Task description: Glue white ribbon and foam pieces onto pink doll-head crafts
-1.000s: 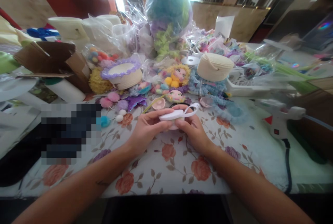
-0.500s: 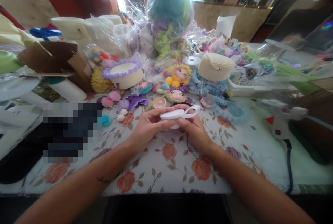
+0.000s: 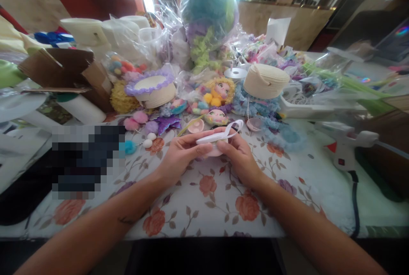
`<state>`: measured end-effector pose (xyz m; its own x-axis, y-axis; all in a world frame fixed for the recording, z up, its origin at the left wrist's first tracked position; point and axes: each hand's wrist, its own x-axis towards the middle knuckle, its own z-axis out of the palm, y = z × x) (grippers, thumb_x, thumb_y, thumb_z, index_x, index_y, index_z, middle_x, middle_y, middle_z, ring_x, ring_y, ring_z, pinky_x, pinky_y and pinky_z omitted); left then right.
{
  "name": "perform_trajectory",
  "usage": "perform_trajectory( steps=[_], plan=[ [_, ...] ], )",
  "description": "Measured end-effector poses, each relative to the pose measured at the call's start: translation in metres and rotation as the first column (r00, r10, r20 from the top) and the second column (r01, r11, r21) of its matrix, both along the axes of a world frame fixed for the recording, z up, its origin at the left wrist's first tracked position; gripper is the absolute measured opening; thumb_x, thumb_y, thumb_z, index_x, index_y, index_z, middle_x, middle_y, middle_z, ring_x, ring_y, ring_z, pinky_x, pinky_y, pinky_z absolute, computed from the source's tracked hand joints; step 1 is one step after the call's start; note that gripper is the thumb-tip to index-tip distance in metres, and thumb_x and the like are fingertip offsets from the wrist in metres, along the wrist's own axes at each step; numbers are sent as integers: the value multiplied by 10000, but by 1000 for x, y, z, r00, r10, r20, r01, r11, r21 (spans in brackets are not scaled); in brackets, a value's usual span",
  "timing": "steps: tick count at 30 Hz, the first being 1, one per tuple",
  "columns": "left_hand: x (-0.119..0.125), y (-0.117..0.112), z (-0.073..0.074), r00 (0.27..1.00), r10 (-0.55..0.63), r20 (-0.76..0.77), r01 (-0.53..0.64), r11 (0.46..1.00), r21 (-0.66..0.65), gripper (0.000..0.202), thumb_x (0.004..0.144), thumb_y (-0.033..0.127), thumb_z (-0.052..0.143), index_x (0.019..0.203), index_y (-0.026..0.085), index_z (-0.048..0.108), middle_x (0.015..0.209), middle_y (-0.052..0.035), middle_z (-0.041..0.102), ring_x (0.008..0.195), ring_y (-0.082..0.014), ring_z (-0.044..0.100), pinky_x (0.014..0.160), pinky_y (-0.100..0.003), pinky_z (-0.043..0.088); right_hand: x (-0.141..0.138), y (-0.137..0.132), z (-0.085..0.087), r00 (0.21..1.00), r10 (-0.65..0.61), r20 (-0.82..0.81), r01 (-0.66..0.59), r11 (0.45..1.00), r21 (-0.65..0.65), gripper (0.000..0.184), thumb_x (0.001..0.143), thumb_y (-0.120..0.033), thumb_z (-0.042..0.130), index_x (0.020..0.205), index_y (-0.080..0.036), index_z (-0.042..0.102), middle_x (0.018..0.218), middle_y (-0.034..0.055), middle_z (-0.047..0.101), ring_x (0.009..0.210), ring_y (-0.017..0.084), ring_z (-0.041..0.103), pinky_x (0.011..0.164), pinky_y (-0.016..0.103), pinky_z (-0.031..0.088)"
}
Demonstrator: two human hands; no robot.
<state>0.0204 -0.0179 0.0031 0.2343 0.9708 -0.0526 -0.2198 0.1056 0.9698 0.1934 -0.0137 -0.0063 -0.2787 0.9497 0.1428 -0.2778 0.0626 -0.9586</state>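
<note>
Both hands meet over the middle of the flowered tablecloth. From the left side, my left hand [image 3: 182, 151] pinches a flat, round white piece with a ribbon loop [image 3: 212, 138], thumb in front and fingers behind. My right hand [image 3: 240, 154] grips its right edge, where the white ribbon loop [image 3: 234, 126] sticks up. Under the white top a pale pinkish underside shows; fingers cover part of it. Just behind the hands lie a doll's face [image 3: 216, 116] with green eyes and a small pink round dish [image 3: 195, 125].
Behind stand a straw basket with purple trim [image 3: 153, 89], a yellow-haired doll [image 3: 220, 89] and a cream straw basket [image 3: 266, 81]. Pom-poms [image 3: 140, 117] and a purple star-shaped piece [image 3: 165, 124] lie left. A glue gun [image 3: 348, 147] with a black cord stands right.
The round white piece has tilted in my hands, showing more of its pinkish underside. The ribbon loop has risen slightly and shifted left. Both hands keep their hold.
</note>
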Motion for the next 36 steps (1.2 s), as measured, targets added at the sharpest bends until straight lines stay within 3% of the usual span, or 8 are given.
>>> perform_trajectory(
  steps=[3, 8, 11, 15, 20, 27, 32, 36],
  plan=[
    [-1, 2, -2, 999, 21, 43, -19, 998, -53, 364, 706, 334, 864, 1058, 271, 798, 884, -13, 782, 665, -85, 603, 638, -184, 474, -2, 0, 1, 999, 8, -32, -8, 1000, -5, 351, 842, -423, 703, 1115, -234, 591, 1094, 46, 681, 1000, 217, 660, 862, 346, 535],
    [-2, 7, -2, 980, 47, 196, -21, 991, -130, 387, 702, 311, 871, 1070, 226, 790, 1012, -47, 775, 832, -137, 679, 774, -219, 525, -2, 1, -2, 1000, -24, -20, 24, 1000, -6, 462, 796, -421, 759, 1168, -243, 550, 1140, 57, 641, 1038, 211, 629, 888, 342, 535],
    [-3, 13, -3, 954, 75, 290, -24, 984, -174, 386, 746, 340, 841, 1080, 159, 776, 1008, -79, 770, 874, -165, 697, 788, -227, 543, -2, 2, -3, 999, -39, -9, 38, 999, -24, 501, 791, -405, 764, 1206, -243, 535, 1171, 70, 603, 1051, 208, 610, 921, 362, 528],
    [-3, 18, -6, 921, 145, 362, -61, 971, -233, 274, 854, 321, 746, 1042, 122, 764, 928, -73, 771, 795, -143, 702, 737, -209, 566, -3, 2, -3, 999, -45, 12, 46, 999, -26, 486, 790, -404, 764, 1195, -237, 552, 1185, 80, 570, 1048, 210, 597, 929, 380, 521],
    [-3, 19, -4, 894, 191, 404, -65, 950, -305, 225, 956, 273, 610, 1049, 110, 735, 1006, -83, 764, 861, -160, 715, 761, -247, 599, -4, 0, -3, 998, -55, 25, 56, 998, -34, 455, 795, -384, 764, 1179, -245, 564, 1197, 72, 575, 1060, 204, 589, 889, 352, 525],
    [-1, 16, 4, 905, 111, 411, 33, 944, -328, 349, 1019, 289, 465, 1219, 78, 658, 1166, -146, 717, 946, -232, 716, 815, -358, 616, 9, 10, 3, 965, -258, 55, 256, 966, 32, 431, 772, -379, 776, 1144, -235, 614, 1065, 41, 610, 1010, 182, 600, 877, 323, 521],
    [3, 11, 4, 905, 18, 426, 127, 943, -309, 331, 1014, 314, 483, 1218, 125, 662, 1186, -130, 711, 975, -209, 708, 838, -317, 607, 13, 10, 9, 977, -92, 191, 93, 996, 4, 494, 730, -394, 813, 1160, -217, 645, 1110, 63, 673, 1008, 222, 638, 873, 364, 531],
    [5, 10, 3, 941, -2, 340, 102, 956, -275, 305, 973, 356, 560, 1178, 160, 673, 1057, -104, 739, 842, -197, 714, 703, -292, 611, 9, 7, 10, 976, -72, 207, 68, 997, 24, 429, 699, -376, 840, 1053, -199, 675, 1029, 51, 714, 924, 213, 667, 838, 354, 539]
  ],
)
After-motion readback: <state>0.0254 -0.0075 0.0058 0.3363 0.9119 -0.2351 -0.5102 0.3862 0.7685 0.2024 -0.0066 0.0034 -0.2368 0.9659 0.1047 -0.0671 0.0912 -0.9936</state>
